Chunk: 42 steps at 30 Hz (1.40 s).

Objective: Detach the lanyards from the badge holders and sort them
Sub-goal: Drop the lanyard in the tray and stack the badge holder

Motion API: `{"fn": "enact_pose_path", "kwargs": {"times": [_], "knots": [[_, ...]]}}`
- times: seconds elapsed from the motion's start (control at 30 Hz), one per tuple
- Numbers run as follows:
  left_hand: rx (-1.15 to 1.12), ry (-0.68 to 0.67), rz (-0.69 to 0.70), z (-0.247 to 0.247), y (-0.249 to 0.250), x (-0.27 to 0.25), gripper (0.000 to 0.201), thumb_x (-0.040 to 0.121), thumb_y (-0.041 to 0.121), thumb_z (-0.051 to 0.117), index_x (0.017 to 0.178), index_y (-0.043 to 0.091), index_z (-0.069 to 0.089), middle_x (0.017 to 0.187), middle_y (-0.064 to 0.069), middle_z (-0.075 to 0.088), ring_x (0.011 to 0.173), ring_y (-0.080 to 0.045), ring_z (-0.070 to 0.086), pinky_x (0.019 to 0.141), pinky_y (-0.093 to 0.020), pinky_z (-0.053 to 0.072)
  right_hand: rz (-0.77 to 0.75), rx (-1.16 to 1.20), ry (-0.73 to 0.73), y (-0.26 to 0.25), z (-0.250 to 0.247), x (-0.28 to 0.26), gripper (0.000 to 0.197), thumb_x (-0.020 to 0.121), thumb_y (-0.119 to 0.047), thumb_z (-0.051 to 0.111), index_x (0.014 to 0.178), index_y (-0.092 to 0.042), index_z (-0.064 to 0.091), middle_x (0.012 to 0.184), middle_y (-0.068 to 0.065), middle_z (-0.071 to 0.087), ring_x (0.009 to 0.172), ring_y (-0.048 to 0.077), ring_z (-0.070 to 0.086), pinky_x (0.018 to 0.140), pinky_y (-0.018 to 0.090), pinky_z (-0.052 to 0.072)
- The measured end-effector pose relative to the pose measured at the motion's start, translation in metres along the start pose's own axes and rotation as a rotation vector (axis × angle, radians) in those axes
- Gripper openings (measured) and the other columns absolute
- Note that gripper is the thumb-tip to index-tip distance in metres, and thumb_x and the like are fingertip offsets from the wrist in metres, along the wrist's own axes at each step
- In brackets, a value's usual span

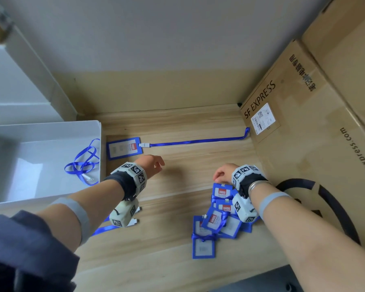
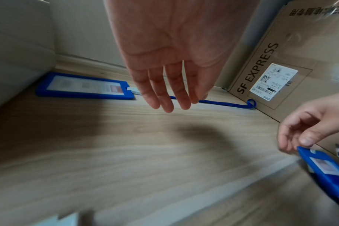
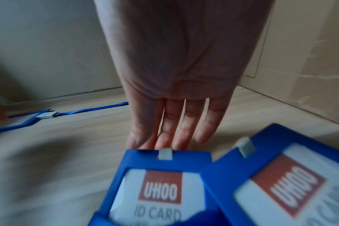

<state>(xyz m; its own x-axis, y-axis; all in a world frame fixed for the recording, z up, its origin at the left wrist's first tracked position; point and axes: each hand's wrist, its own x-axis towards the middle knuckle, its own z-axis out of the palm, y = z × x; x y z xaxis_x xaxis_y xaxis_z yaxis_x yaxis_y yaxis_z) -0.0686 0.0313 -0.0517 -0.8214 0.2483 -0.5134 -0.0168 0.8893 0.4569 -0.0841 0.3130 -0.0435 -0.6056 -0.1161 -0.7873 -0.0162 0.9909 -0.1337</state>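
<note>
Left hand (image 2: 170, 61) hovers, grip wide and empty, just short of the laid-out badge holder (image 1: 124, 147). Right hand (image 1: 222, 173), grip relaxed, fingertips (image 3: 164, 140) at the pile's top badge holder (image 3: 161, 183).

Tray (image 1: 51, 131) with loose lanyard (image 1: 82, 163) at left; badge holder (image 1: 123, 148) beside it; holder pile (image 1: 217, 220) front right; carton (image 1: 303, 123) right.

Cardboard box (image 1: 299, 114) says "SF EXPRESS" on its end, with "sf-express.com" running down the side. Badge holders (image 3: 161, 188) by the box read "UHOO ID CARD"; shipping label (image 2: 273, 81) too small to read.
</note>
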Motion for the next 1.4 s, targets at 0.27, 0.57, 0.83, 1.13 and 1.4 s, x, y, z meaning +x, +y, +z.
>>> {"fn": "enact_pose_path", "kwargs": {"times": [0.27, 0.57, 0.83, 1.13, 1.4], "knots": [[-0.023, -0.054, 0.007, 0.014, -0.007, -0.014, 0.028, 0.092, 0.016, 0.047, 0.116, 0.015, 0.06, 0.112, -0.004, 0.066, 0.104, -0.022, 0.061, 0.088, -0.027, 0.045, 0.056, -0.074, -0.03, -0.004, 0.01, -0.003, 0.026, 0.093, -0.018, 0.054, 0.118, -0.013, 0.061, 0.121, 0.006, 0.064, 0.103, 0.02, 0.06, 0.083, 0.027, 0.043], [-0.092, -0.095, 0.025, 0.013, 0.002, -0.021, 0.027, 0.092, 0.018, 0.051, 0.118, 0.016, 0.059, 0.115, -0.003, 0.065, 0.107, -0.021, 0.06, 0.085, -0.023, 0.043, -0.112, 0.15, 0.32, -0.029, -0.024, -0.015, 0.02, 0.092, -0.012, 0.054, 0.109, -0.013, 0.064, 0.111, 0.007, 0.067, 0.097, 0.021, 0.061, 0.081, 0.028, 0.045], [-0.283, -0.149, -0.025, 0.014, 0.01, -0.025, 0.036, 0.087, 0.02, 0.06, 0.123, 0.016, 0.054, 0.109, -0.005, 0.069, 0.088, -0.015, 0.059, 0.085, -0.026, 0.046, -0.247, 0.174, 0.248, -0.086, -0.024, -0.014, 0.021, 0.092, -0.014, 0.054, 0.111, -0.015, 0.064, 0.113, 0.005, 0.066, 0.097, 0.017, 0.06, 0.08, 0.025, 0.042], [-0.545, -0.144, -0.124, 0.018, -0.005, -0.041, 0.028, 0.087, 0.009, 0.059, 0.114, 0.007, 0.056, 0.088, -0.007, 0.062, 0.079, -0.023, 0.062, 0.073, -0.03, 0.055, -0.344, 0.3, 0.238, -0.131, -0.001, -0.008, 0.024, 0.089, -0.009, 0.058, 0.112, -0.011, 0.064, 0.114, 0.007, 0.066, 0.095, 0.016, 0.059, 0.084, 0.024, 0.045], [-0.618, -0.054, -0.208, 0.01, -0.035, -0.051, 0.027, 0.085, 0.008, 0.062, 0.112, 0.005, 0.057, 0.093, -0.009, 0.064, 0.085, -0.028, 0.065, 0.071, -0.034, 0.059, -0.402, 0.26, 0.388, -0.143, 0.025, -0.004, 0.017, 0.081, -0.014, 0.068, 0.098, -0.016, 0.067, 0.096, -0.005, 0.052, 0.089, 0.015, 0.053, 0.087, 0.027, 0.044]]}}
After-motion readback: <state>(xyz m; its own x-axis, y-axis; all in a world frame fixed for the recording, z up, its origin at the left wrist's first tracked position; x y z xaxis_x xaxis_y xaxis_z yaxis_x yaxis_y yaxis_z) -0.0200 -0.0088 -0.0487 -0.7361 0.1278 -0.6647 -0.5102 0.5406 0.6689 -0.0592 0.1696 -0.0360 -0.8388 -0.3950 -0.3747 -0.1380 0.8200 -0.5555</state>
